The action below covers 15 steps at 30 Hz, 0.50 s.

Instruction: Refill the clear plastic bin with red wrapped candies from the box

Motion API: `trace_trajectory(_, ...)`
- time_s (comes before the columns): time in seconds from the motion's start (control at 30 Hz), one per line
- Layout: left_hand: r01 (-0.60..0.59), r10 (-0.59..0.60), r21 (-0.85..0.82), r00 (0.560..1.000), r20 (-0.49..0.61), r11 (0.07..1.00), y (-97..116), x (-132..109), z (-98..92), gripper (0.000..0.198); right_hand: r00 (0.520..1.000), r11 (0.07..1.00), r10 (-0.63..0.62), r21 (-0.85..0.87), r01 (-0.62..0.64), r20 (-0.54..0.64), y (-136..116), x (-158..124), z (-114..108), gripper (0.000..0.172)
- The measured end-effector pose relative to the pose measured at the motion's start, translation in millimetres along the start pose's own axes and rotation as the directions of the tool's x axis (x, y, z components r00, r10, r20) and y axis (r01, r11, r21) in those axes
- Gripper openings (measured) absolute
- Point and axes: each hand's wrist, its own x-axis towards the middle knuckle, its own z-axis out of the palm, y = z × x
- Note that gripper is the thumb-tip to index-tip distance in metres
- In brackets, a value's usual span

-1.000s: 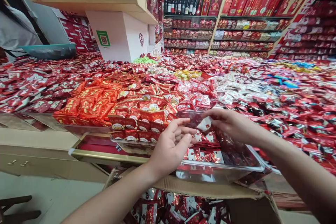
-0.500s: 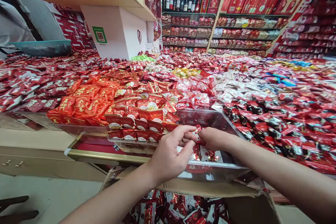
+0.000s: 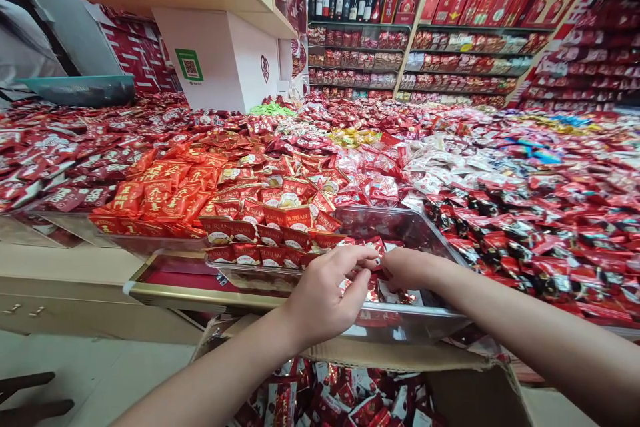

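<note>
Both my hands are in a clear plastic bin (image 3: 420, 320) with small red-and-white wrapped packets (image 3: 395, 292) at its bottom. My left hand (image 3: 333, 290) is at the bin's left part, its fingers curled inward and the thumb bent beside them. Whatever lies within those fingers is hidden. Close to its fingertips, my right hand (image 3: 413, 268) is closed and points down among the packets. Its fingertips and what they pinch are out of sight. Red packets marked DURIAN (image 3: 270, 237) stand in rows just left of my hands.
Below the bin, an open cardboard box (image 3: 475, 357) holds many red-and-white packets (image 3: 345, 390). Orange-red packets (image 3: 165, 190) are heaped at left, red-and-black ones (image 3: 545, 260) at right. A white pillar (image 3: 200, 60) rises behind. Shelves with bottles (image 3: 345, 3) line the back.
My right hand has lowered slightly into the bin. The red-and-white packet seen between my hands is now lower and mostly hidden. My left hand has barely moved.
</note>
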Motion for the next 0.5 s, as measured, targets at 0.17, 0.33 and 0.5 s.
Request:
trace_trajectory(0.17,-0.054,0.055,0.063,0.998,-0.006,0.997,0.1,0.5,0.0,0.022,0.995,0.999,0.008,0.034,-0.004,-0.101,1.7,-0.5,-10.0,0.015)
trace_trajectory(0.33,-0.155,0.152,0.116,0.988,0.028,0.981,-1.6,-0.8,0.9,0.024,0.890,0.979,0.015,0.190,0.081,-0.456,1.7,-63.7,-27.0,0.016)
trace_trajectory(0.5,-0.235,0.222,0.169,0.970,0.095,0.957,-3.6,-2.2,2.2,0.023,0.918,0.829,-0.259,0.419,0.371,-0.302,-29.5,-125.6,21.6,0.011)
